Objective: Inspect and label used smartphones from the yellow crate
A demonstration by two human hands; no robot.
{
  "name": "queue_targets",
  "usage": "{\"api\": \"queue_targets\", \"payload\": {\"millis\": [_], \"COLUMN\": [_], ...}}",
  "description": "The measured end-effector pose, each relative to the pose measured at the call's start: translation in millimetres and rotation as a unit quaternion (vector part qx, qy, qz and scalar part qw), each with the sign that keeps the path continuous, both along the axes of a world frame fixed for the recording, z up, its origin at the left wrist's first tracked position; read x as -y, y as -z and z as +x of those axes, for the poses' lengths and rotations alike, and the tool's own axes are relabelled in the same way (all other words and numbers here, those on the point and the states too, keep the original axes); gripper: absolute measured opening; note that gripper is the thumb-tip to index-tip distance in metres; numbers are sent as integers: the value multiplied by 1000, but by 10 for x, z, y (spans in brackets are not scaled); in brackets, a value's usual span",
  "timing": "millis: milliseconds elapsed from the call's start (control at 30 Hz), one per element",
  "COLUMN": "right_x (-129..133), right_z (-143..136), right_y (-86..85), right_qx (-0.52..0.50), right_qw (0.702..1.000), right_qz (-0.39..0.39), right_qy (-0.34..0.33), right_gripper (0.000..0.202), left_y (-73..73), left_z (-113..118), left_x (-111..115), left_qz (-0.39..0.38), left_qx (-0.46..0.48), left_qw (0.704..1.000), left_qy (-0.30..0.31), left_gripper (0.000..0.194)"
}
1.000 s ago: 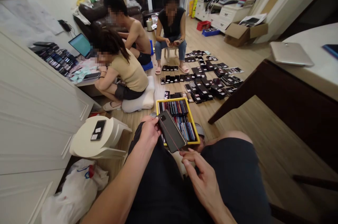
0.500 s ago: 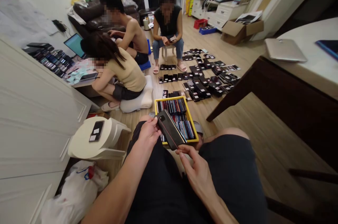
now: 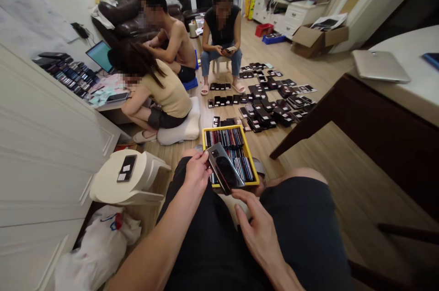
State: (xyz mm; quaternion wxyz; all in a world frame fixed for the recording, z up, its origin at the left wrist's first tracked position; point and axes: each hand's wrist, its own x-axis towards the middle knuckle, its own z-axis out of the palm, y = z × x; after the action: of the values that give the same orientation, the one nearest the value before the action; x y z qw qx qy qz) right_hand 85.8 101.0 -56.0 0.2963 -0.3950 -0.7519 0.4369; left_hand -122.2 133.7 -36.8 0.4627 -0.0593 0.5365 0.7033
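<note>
A dark, glossy smartphone (image 3: 224, 168) is tilted above my lap, its camera side facing me. My left hand (image 3: 198, 171) grips it by the upper left edge. At its lower end, my right hand (image 3: 255, 222) is spread, thumb and forefinger apart; the forefinger is at the phone's bottom edge, and I cannot tell whether it touches. Behind the phone stands a yellow crate (image 3: 253, 163) packed with upright phones in rows, partly hidden by the held phone.
On my left a white stool (image 3: 106, 181) bears a labelled phone (image 3: 126, 168). Phones in rows and stacks (image 3: 262, 115) cover the floor ahead. Three people sit beyond. A table (image 3: 377, 94) with a silver device (image 3: 379, 67) stands right; a plastic bag (image 3: 99, 245) lies lower left.
The phone has turned slightly in my left hand, so its back reflects more light. My right hand has moved a little down and its fingers have opened away from the phone's lower end.
</note>
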Motion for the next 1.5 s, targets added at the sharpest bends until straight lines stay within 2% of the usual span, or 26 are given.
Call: {"api": "queue_targets", "payload": {"millis": [100,200,300,400,533,600,733,800,867,933,1067,1200,1300,1400,1500], "right_x": [-5,-47,-140,-264,-394,-415,-380,-357,-352,-362,-379,-382,-425,-496,-555], "right_z": [56,76,28,-37,-71,-86,-144,-161,-152,-123,-87,-143,-196,-220,-228], "right_y": [10,66,185,312,397,394,308,250,214,214,282,263,165,94,97], "right_qx": [-9,-25,-65,-84,-42,-50,-126,-160,-178,-174,-167,-209,-240,-212,-179], "right_qw": [1000,998,987,975,984,981,931,910,907,917,933,915,895,897,905], "right_qz": [-3,-53,-134,-194,-158,-176,-342,-382,-381,-359,-320,-344,-374,-387,-386], "right_qy": [19,35,59,62,71,67,-1,-26,-29,-20,-1,34,16,-10,1], "right_gripper": [22,23,39,54,50,49,46,42,39,36,30,41,54,51,45], "left_y": [-31,-81,-124,-155,-193,-202,-170,-132,-93,-64,-66,-122,-147,-121,-41], "left_z": [-27,-30,10,63,98,102,104,102,98,95,102,137,184,230,248], "left_x": [4,21,53,91,124,131,137,141,148,161,195,224,231,213,173], "left_qz": [9,14,13,12,9,5,-14,-10,13,44,80,85,78,83,83], "left_qx": [-20,-40,-59,-102,-139,-141,-146,-152,-167,-180,-194,-231,-232,-213,-204], "left_qw": [1000,999,998,994,988,987,985,980,972,964,954,941,935,935,939], "left_qy": [-10,-12,2,44,73,75,94,125,162,191,213,233,258,270,262], "left_gripper": [23,25,26,30,40,44,46,42,38,36,29,23,23,24,24]}}
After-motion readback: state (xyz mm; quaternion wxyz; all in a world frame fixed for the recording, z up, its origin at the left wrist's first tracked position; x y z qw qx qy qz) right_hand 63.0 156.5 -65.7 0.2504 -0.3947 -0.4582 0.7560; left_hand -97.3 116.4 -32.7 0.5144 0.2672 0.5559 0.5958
